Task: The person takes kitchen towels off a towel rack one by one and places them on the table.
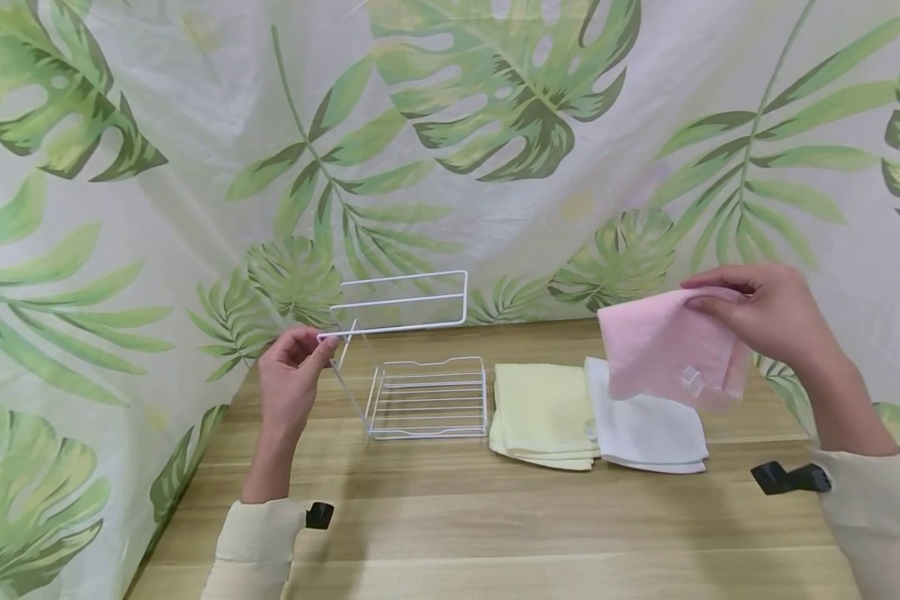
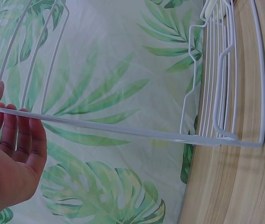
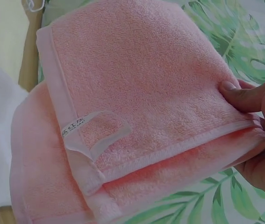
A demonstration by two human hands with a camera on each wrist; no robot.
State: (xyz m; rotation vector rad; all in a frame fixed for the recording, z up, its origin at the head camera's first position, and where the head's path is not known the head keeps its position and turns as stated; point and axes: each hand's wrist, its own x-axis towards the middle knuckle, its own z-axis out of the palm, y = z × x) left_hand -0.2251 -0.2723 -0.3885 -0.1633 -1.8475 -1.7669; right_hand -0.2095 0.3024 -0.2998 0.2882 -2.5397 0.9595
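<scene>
A folded pink towel (image 1: 652, 346) with a small white label hangs from my right hand (image 1: 768, 312), which pinches one edge between thumb and fingers. In the right wrist view the towel (image 3: 141, 79) shows its terry surface and pale hem. My left hand (image 1: 292, 371) pinches the upper left corner of a white wire rack (image 1: 427, 433), whose base is on the table. The left wrist view shows the thumb and fingertips around the rack's top wire (image 2: 10, 111). Beneath the pink towel lies a folded white towel (image 1: 652, 429), beside a folded yellow towel (image 1: 543, 408).
A wooden table (image 1: 495, 517) carries the rack and the two folded towels, side by side to the rack's right. Behind and to the left hangs a leaf-patterned curtain (image 1: 217, 208). Black straps (image 1: 787, 477) stick out at both sleeve cuffs.
</scene>
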